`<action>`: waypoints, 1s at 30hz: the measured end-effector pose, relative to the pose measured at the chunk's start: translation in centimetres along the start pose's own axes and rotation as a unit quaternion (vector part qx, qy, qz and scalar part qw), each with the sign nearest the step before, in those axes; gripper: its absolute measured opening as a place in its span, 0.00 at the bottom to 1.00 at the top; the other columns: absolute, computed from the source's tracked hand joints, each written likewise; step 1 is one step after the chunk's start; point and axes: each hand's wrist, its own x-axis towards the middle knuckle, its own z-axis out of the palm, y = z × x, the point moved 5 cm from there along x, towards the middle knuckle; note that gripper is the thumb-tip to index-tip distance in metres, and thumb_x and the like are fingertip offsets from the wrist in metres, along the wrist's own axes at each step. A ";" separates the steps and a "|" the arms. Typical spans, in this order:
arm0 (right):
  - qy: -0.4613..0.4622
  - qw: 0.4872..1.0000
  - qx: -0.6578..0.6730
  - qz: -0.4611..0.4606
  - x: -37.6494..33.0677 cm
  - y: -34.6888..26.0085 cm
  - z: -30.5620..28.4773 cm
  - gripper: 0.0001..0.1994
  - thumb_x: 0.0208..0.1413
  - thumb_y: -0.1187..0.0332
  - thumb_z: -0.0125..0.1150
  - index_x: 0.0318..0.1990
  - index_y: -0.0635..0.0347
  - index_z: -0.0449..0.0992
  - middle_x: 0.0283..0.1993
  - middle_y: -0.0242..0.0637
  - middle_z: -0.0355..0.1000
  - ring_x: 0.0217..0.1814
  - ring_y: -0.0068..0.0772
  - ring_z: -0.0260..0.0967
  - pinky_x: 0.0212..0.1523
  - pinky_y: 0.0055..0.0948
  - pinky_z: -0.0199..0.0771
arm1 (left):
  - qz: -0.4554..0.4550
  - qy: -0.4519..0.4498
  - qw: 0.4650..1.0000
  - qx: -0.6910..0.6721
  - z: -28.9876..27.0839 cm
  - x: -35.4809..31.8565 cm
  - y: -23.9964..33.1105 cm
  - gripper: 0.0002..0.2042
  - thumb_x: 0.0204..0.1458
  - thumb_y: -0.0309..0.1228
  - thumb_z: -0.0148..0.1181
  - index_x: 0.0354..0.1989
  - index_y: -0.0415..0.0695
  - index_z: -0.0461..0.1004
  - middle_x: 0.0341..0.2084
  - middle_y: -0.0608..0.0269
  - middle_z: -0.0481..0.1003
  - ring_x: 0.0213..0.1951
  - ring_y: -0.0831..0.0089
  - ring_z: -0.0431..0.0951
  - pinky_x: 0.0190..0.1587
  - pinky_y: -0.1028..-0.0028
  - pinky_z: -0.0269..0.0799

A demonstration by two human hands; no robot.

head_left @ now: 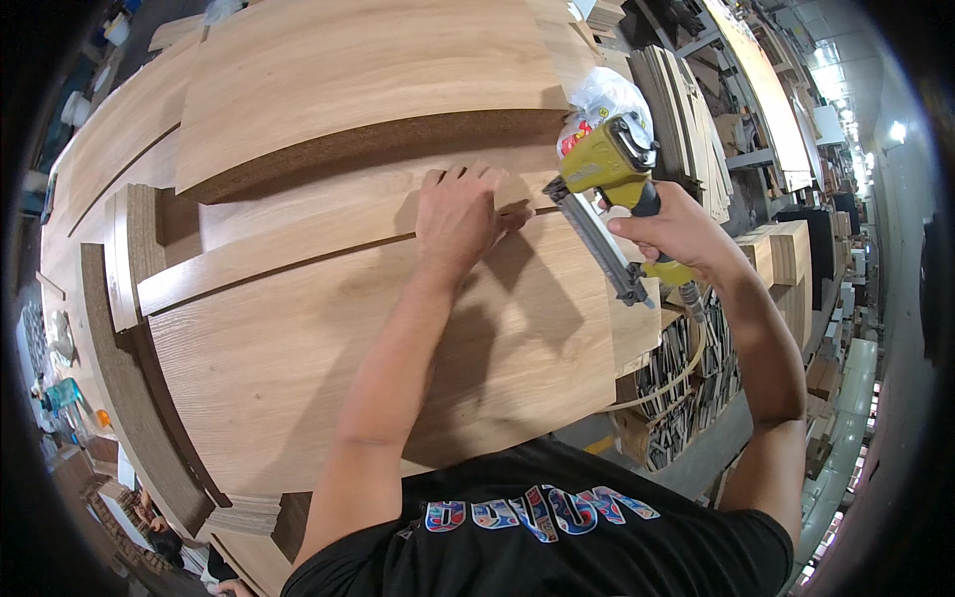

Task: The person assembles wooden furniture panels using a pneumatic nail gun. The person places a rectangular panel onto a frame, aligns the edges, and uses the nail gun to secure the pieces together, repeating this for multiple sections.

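My right hand (681,229) is wrapped round the handle of a yellow-green pneumatic nail gun (605,164). The gun is held up over the right end of the boards, its long grey magazine slanting down toward me. Below the handle, a pale air hose (686,370) joins at a metal fitting. My left hand (460,224) grips a long, narrow wood-grain strip (288,249), fingers bent over it and thumb out to the right. A dark gap runs between this strip and the wide wood-grain panel (398,338) nearest me.
Beyond the strip lies a thick raised panel (368,70). Edge boards (139,398) stand along the left side. A plastic bag (612,99) sits behind the gun, near stacked boards (676,119). Thin offcuts (686,398) fill a bin at right. A person (164,542) is at lower left.
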 end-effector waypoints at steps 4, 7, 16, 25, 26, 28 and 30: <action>-0.031 0.999 -0.040 0.020 1.2 -0.3 1.6 0.16 0.68 0.67 0.75 0.58 0.64 0.83 0.28 0.23 0.73 0.24 0.13 0.62 0.27 0.21 0.63 | -0.007 -0.025 1.000 -0.003 -0.3 0.0 0.0 0.27 0.50 0.57 0.81 0.52 0.53 0.89 0.49 0.67 0.84 0.52 0.63 0.84 0.56 0.58 0.73; -0.021 0.999 -0.024 -0.002 1.3 -1.3 2.4 0.16 0.67 0.68 0.76 0.58 0.64 0.83 0.28 0.23 0.73 0.24 0.12 0.63 0.27 0.21 0.63 | -0.014 -0.041 0.999 0.001 -0.3 0.1 -0.1 0.26 0.51 0.57 0.80 0.51 0.52 0.90 0.48 0.67 0.83 0.53 0.64 0.84 0.56 0.59 0.73; -0.041 0.999 -0.025 -0.014 1.6 -2.0 2.5 0.18 0.64 0.65 0.78 0.54 0.72 0.84 0.27 0.27 0.75 0.25 0.18 0.69 0.27 0.25 0.68 | -0.005 0.000 1.000 -0.013 0.7 -0.3 -0.7 0.26 0.47 0.58 0.82 0.46 0.52 0.89 0.45 0.66 0.83 0.52 0.64 0.84 0.59 0.59 0.72; -0.049 0.992 -0.114 0.024 2.1 -3.9 1.4 0.28 0.61 0.68 0.78 0.64 0.75 0.75 0.27 0.30 0.75 0.22 0.18 0.66 0.24 0.25 0.64 | -0.014 -0.027 1.000 -0.005 0.6 -0.1 0.0 0.22 0.51 0.51 0.81 0.48 0.52 0.88 0.46 0.64 0.84 0.53 0.63 0.84 0.58 0.59 0.73; -0.046 0.992 -0.119 0.001 2.7 -3.2 1.2 0.32 0.59 0.68 0.79 0.65 0.79 0.72 0.27 0.31 0.75 0.22 0.18 0.67 0.23 0.26 0.65 | -0.017 -0.025 0.999 -0.015 0.2 0.0 0.2 0.21 0.52 0.50 0.81 0.49 0.52 0.88 0.46 0.64 0.84 0.53 0.63 0.84 0.58 0.59 0.73; -0.040 0.992 -0.116 -0.003 2.3 -3.4 1.3 0.30 0.59 0.69 0.79 0.63 0.79 0.73 0.27 0.31 0.75 0.23 0.19 0.68 0.23 0.26 0.66 | 0.009 -0.042 0.999 0.022 0.3 -0.2 -0.2 0.21 0.54 0.47 0.80 0.52 0.51 0.88 0.48 0.63 0.85 0.55 0.61 0.84 0.61 0.60 0.74; -0.050 0.993 -0.109 -0.005 2.8 -3.2 1.5 0.26 0.59 0.71 0.78 0.61 0.77 0.75 0.27 0.30 0.75 0.23 0.19 0.69 0.22 0.26 0.68 | 0.003 -0.074 0.996 0.042 -0.1 -0.5 -1.1 0.22 0.54 0.45 0.80 0.55 0.51 0.87 0.51 0.61 0.85 0.57 0.59 0.84 0.64 0.59 0.74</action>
